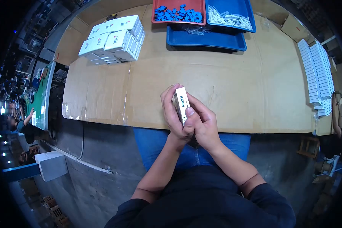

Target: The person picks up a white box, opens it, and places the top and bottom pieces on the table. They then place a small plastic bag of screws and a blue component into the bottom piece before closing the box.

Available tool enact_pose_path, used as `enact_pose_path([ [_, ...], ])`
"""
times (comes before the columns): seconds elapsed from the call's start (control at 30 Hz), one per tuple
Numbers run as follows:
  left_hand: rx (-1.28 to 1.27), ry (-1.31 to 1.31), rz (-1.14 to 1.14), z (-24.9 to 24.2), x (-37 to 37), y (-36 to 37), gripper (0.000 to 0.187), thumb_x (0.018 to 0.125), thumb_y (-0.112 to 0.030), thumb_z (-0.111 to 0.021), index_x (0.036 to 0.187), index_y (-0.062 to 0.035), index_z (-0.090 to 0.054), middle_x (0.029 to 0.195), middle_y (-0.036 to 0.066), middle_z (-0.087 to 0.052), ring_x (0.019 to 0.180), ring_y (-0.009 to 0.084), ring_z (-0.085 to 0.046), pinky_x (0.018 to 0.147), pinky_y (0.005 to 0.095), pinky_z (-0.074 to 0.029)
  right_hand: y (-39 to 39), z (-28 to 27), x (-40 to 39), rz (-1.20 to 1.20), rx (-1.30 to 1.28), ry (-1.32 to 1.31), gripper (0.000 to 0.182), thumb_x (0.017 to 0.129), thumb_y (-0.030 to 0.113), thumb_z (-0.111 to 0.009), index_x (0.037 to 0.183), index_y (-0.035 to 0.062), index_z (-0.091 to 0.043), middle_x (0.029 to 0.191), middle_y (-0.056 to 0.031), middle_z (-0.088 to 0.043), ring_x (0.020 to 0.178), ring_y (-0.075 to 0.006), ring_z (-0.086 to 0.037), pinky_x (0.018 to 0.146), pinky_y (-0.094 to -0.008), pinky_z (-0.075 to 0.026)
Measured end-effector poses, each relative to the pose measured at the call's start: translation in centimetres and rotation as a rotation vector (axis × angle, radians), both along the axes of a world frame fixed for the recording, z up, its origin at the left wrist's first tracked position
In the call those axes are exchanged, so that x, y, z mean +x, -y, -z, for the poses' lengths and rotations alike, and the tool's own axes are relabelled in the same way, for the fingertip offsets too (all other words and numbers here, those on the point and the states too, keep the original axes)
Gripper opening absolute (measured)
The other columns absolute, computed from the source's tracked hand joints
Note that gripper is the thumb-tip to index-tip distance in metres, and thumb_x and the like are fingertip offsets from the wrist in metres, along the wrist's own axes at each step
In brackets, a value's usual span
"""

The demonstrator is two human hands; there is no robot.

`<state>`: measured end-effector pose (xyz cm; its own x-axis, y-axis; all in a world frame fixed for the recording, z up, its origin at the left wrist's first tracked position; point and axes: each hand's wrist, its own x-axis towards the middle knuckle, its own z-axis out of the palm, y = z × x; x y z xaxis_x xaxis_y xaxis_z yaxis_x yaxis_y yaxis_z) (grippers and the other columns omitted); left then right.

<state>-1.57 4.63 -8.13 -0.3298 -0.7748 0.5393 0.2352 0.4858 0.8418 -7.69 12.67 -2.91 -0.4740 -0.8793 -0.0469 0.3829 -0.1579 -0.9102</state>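
Observation:
A small white box with dark lettering "JOREN" on its narrow side is held between both hands, near the front edge of the table. My left hand wraps round its left side, fingers closed. My right hand closes round the right side, its thumb lying against the lettered face near the lower end. Most of the box's broad faces are hidden by the palms and fingers.
A cardboard-covered table spreads ahead. White boxes are stacked at left. A red tray holds blue parts, a blue tray white pieces; another blue tray sits nearer. Small white boxes line the right.

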Motion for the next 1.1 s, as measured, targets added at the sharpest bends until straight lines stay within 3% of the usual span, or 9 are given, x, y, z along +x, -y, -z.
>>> enact_pose_path([
  [0.2,-0.001,-0.091,0.013,-0.5,0.1,-0.3,0.089,0.093,-0.064,-0.047,0.142,0.0095,-0.044,0.137,0.022,-0.048,0.127,0.0314,-0.053,0.109,0.0445,-0.042,-0.6,0.8,0.6,0.066,-0.092,-0.324,0.048,0.109,0.013,-0.055,0.152,-0.0076,-0.047,0.152,-0.0215,-0.054,0.133,-0.0233,-0.057,0.110,-0.0333,-0.046],
  [0.53,0.075,-0.173,0.026,-0.2,0.4,-0.8,0.093,0.089,-0.069,-0.047,0.140,0.0084,-0.046,0.135,0.021,-0.049,0.125,0.0304,-0.053,0.108,0.0438,-0.042,-1.1,0.7,0.5,0.008,-0.051,-0.346,0.047,0.111,0.018,-0.051,0.152,-0.0059,-0.049,0.149,-0.0201,-0.056,0.130,-0.0235,-0.059,0.108,-0.0334,-0.047],
  [0.73,0.069,0.009,0.076,-0.1,0.0,0.6,0.108,0.090,-0.078,-0.044,0.154,0.0085,-0.034,0.141,0.022,-0.047,0.127,0.0298,-0.052,0.109,0.0424,-0.041,-0.4,1.2,-1.5,0.014,0.010,-0.249,0.051,0.113,0.028,-0.049,0.152,-0.0047,-0.050,0.145,-0.0171,-0.058,0.133,-0.0237,-0.055,0.112,-0.0345,-0.042],
  [0.8,-0.028,0.180,0.107,-0.7,0.3,1.2,0.112,0.094,-0.077,-0.047,0.159,0.0107,-0.025,0.138,0.026,-0.046,0.121,0.0347,-0.055,0.104,0.0433,-0.045,-0.8,0.5,-2.7,-0.054,0.090,-0.092,0.050,0.113,0.029,-0.049,0.152,-0.0027,-0.050,0.143,-0.0158,-0.057,0.134,-0.0225,-0.053,0.113,-0.0349,-0.041],
  [0.87,-0.020,0.156,0.211,-1.1,0.5,1.1,0.104,0.101,-0.073,-0.042,0.163,0.0066,-0.019,0.141,0.024,-0.047,0.126,0.0337,-0.055,0.108,0.0420,-0.044,-0.8,0.6,-3.8,-0.080,0.099,-0.123,0.054,0.109,0.031,-0.056,0.152,-0.0009,-0.051,0.145,-0.0175,-0.053,0.135,-0.0268,-0.053,0.113,-0.0375,-0.042],
  [0.93,0.505,-0.067,0.355,-1.0,0.3,0.0,0.105,0.100,-0.079,-0.033,0.165,0.0018,-0.017,0.150,0.019,-0.048,0.139,0.0300,-0.049,0.116,0.0435,-0.040,-0.9,1.2,-4.5,-0.012,0.149,-0.785,0.064,0.100,0.037,-0.069,0.152,0.0028,-0.052,0.147,-0.0207,-0.050,0.135,-0.0330,-0.053,0.113,-0.0414,-0.043],
  [0.97,0.653,-0.110,0.361,-0.6,0.3,-0.1,0.088,0.107,-0.070,-0.024,0.165,-0.0027,-0.021,0.149,0.017,-0.052,0.138,0.0278,-0.052,0.114,0.0429,-0.043,-0.7,1.4,-4.6,0.051,0.114,-0.882,0.078,0.087,0.041,-0.080,0.151,0.0055,-0.054,0.153,-0.0233,-0.044,0.137,-0.0392,-0.051,0.114,-0.0460,-0.043],
  [1.0,0.660,-0.106,0.360,-1.1,0.3,-0.3,0.088,0.107,-0.070,-0.024,0.165,-0.0027,-0.021,0.149,0.017,-0.052,0.138,0.0278,-0.052,0.114,0.0429,-0.043,-0.6,1.6,-4.9,0.048,0.121,-0.877,0.078,0.087,0.041,-0.080,0.151,0.0055,-0.054,0.153,-0.0233,-0.044,0.137,-0.0392,-0.051,0.114,-0.0460,-0.043],
  [1.1,1.120,-0.114,0.558,-4.2,0.3,-0.7,0.075,0.110,-0.064,-0.021,0.157,-0.0077,-0.037,0.147,0.015,-0.055,0.135,0.0271,-0.058,0.111,0.0413,-0.050,-0.3,1.9,-6.2,0.028,-0.072,-1.100,0.085,0.080,0.046,-0.083,0.151,0.0069,-0.055,0.156,-0.0225,-0.043,0.140,-0.0393,-0.049,0.116,-0.0540,-0.040],
])
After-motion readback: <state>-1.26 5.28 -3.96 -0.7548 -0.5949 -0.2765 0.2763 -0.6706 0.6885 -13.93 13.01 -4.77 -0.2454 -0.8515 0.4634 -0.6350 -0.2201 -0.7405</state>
